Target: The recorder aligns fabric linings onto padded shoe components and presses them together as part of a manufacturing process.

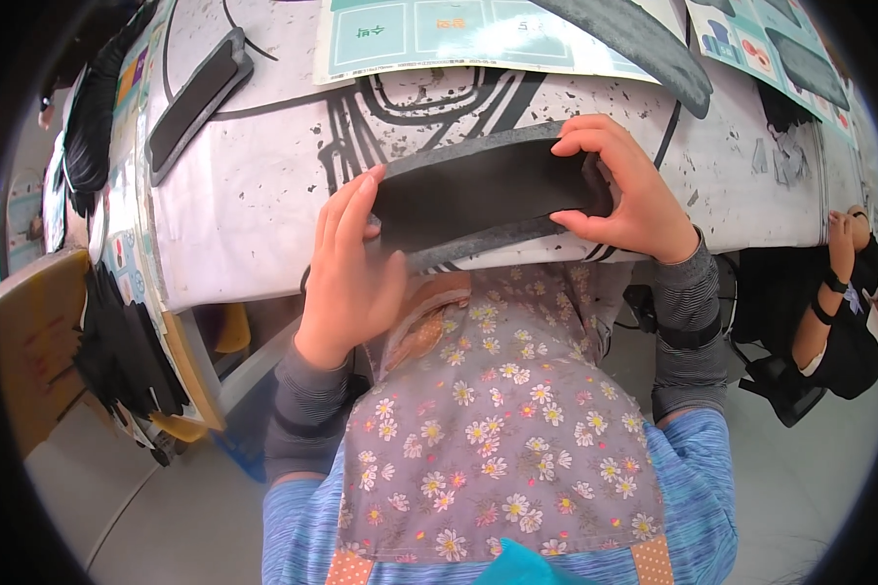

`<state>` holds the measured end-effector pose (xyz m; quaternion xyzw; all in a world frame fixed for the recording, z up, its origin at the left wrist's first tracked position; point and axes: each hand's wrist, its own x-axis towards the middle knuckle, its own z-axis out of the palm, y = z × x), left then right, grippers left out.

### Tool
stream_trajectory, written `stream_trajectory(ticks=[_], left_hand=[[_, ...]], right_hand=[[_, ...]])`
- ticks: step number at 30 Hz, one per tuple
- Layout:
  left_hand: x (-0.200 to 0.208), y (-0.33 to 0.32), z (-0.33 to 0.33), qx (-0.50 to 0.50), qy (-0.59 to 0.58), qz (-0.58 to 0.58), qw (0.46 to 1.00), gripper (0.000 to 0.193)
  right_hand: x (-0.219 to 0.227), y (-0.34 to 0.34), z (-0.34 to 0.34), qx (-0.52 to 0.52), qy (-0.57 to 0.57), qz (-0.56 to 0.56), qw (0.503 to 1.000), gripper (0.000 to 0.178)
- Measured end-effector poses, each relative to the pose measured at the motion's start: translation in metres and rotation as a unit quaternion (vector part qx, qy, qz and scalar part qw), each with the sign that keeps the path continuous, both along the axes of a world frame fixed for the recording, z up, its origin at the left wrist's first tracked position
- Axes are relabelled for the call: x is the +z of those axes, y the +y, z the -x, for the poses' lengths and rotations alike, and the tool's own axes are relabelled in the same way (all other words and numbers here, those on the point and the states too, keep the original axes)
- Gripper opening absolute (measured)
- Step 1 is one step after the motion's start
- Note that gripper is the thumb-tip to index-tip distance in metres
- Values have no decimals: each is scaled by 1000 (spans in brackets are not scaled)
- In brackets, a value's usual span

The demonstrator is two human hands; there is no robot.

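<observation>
A long black piece with raised, rough grey edges [478, 190] is held up level over the table's near edge, its black inner face toward me. My right hand [629, 190] grips its right end, with fingers over the top edge and thumb at the lower one. At the left end, my left hand [346, 258] has its fingers around the edge; its thumb is smeared by motion. A similar narrow black piece with a grey rim [200, 105] lies at the far left of the table. Another long grey piece [644, 54] rests across printed sheets at the back.
The white table cover [234, 195] has black line drawings and dark crumbs. Printed sheets [400, 39] cover the back. Grey scraps [790, 161] lie at the right, near a person in black [810, 312]. Dark gloves or cloths [127, 341] hang at the left.
</observation>
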<state>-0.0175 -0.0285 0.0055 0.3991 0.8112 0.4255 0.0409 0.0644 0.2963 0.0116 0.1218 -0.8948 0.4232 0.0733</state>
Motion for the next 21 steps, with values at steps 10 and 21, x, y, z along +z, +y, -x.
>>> stream_trajectory(ticks=[10, 21], left_hand=[[-15, -19, 7, -52, -102, -93, 989, 82], [14, 3, -5, 320, 62, 61, 943, 42]], right_hand=[[-1, -2, 1, -2, 7, 46, 999, 53], [-4, -1, 0, 15, 7, 26, 1000, 54]])
